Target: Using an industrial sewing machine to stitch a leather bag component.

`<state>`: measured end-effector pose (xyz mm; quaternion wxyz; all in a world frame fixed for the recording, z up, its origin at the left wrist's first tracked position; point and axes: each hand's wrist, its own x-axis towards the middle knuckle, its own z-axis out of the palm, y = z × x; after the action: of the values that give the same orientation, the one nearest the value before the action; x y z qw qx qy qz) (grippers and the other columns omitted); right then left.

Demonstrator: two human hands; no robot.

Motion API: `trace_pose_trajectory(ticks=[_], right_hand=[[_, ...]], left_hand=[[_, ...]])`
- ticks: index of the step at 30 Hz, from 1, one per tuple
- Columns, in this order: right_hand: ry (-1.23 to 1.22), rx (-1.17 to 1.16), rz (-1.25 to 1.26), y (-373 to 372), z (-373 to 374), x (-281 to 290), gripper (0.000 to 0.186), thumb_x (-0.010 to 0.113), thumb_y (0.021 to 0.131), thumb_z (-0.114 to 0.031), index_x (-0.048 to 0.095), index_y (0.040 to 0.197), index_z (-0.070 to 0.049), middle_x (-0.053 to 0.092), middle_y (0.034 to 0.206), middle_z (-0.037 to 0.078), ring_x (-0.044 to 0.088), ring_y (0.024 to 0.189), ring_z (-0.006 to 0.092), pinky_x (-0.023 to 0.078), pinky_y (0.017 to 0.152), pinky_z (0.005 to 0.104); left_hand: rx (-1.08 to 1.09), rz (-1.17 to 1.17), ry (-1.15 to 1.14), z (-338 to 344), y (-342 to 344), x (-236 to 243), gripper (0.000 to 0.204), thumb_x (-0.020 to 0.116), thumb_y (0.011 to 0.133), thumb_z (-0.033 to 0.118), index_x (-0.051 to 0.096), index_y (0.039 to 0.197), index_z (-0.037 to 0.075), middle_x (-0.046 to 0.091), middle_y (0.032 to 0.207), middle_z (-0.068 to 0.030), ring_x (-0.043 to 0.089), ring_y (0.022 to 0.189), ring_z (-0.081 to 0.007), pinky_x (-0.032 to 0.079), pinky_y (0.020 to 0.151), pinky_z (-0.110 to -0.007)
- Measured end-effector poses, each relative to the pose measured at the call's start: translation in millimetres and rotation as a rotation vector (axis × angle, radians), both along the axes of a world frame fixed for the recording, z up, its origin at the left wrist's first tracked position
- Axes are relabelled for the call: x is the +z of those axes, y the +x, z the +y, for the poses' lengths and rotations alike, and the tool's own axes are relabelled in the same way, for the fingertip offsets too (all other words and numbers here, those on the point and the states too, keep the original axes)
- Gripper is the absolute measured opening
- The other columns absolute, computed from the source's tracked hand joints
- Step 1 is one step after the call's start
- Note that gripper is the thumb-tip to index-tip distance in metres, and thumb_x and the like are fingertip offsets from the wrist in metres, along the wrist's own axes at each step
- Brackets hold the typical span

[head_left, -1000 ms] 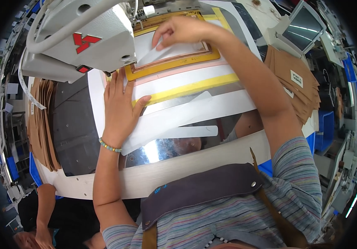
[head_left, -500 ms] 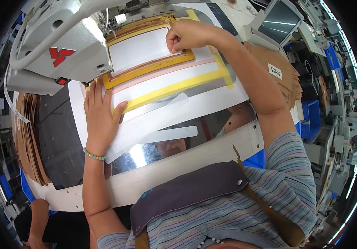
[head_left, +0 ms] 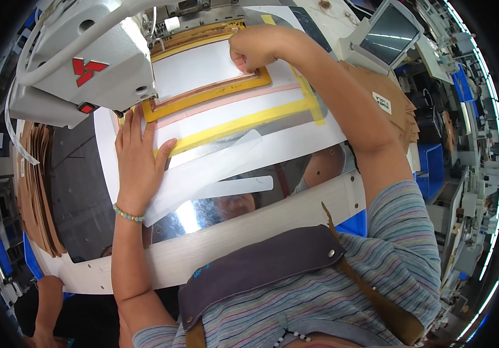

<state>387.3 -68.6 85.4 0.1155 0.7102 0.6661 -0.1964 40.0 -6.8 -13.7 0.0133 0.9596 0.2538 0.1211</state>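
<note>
Left hand point(head_left: 138, 165) lies spread, gripping nothing, by the near left corner of the frame point(head_left: 214, 93); curled right hand point(head_left: 255, 51), hold unclear, seemingly settles the sheet point(head_left: 194, 68) inside, needing light pressure next.

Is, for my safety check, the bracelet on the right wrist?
No, the bracelet circles the left wrist, and the right wrist shows none.

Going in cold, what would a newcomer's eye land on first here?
Probably the white sewing machine head, bearing a red emblem, which looms at upper left. Next, the yellow frame to its right, with the curled right hand at the frame's right end and the left hand spread flat near its lower left corner.
</note>
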Motion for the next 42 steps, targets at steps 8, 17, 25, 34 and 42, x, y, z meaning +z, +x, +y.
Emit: trace_pose_trajectory(ticks=[8, 17, 25, 34, 42], right_hand=[[-0.056, 0.1, -0.025, -10, -4, -10, 0.02, 0.06, 0.081, 0.006, 0.075, 0.09, -0.004, 0.072, 0.097, 0.014, 0.069, 0.092, 0.0314, 0.055, 0.078, 0.0435], [0.448, 0.148, -0.05, -7, -22, -17, 0.014, 0.066, 0.088, -0.003, 0.076, 0.097, 0.001, 0.071, 0.103, 0.014, 0.068, 0.105, 0.0342, 0.055, 0.093, 0.0419], [0.297, -0.177, 0.171, -17, -46, -22, 0.027, 0.073, 0.099, -0.026, 0.08, 0.096, 0.0, 0.072, 0.095, 0.01, 0.066, 0.089, 0.0228, 0.052, 0.079, 0.0347], [0.953, -0.178, 0.345, 41, -93, -44, 0.024, 0.075, 0.097, -0.026, 0.077, 0.099, -0.003, 0.072, 0.092, 0.012, 0.068, 0.086, 0.0285, 0.052, 0.079, 0.0381], [0.989, -0.327, -0.468, 80, -166, -8, 0.059, 0.076, 0.099, -0.029, 0.058, 0.147, 0.001, 0.054, 0.156, 0.022, 0.051, 0.143, 0.0414, 0.041, 0.119, 0.0481]], left_hand=[[0.034, -0.017, -0.007, -1, 1, -2, 0.071, 0.054, 0.108, 0.054, 0.05, 0.16, 0.007, 0.031, 0.174, -0.0192, 0.023, 0.162, -0.0385, 0.018, 0.13, -0.053], [0.033, -0.05, 0.005, -2, 2, -2, 0.072, 0.054, 0.107, 0.056, 0.053, 0.157, 0.004, 0.034, 0.173, -0.0199, 0.025, 0.162, -0.0377, 0.017, 0.131, -0.051], [0.031, -0.051, 0.002, 0, 2, -6, 0.072, 0.052, 0.108, 0.057, 0.055, 0.154, 0.002, 0.035, 0.172, -0.0207, 0.025, 0.161, -0.0378, 0.017, 0.132, -0.051], [0.006, -0.055, -0.026, 0, 3, -1, 0.075, 0.057, 0.106, 0.05, 0.044, 0.16, 0.0, 0.033, 0.172, -0.0232, 0.027, 0.161, -0.0405, 0.019, 0.131, -0.052], [0.124, -0.133, 0.094, 18, -49, 28, 0.069, 0.066, 0.1, 0.049, 0.058, 0.147, -0.002, 0.048, 0.161, -0.0262, 0.039, 0.153, -0.0434, 0.033, 0.125, -0.053]])
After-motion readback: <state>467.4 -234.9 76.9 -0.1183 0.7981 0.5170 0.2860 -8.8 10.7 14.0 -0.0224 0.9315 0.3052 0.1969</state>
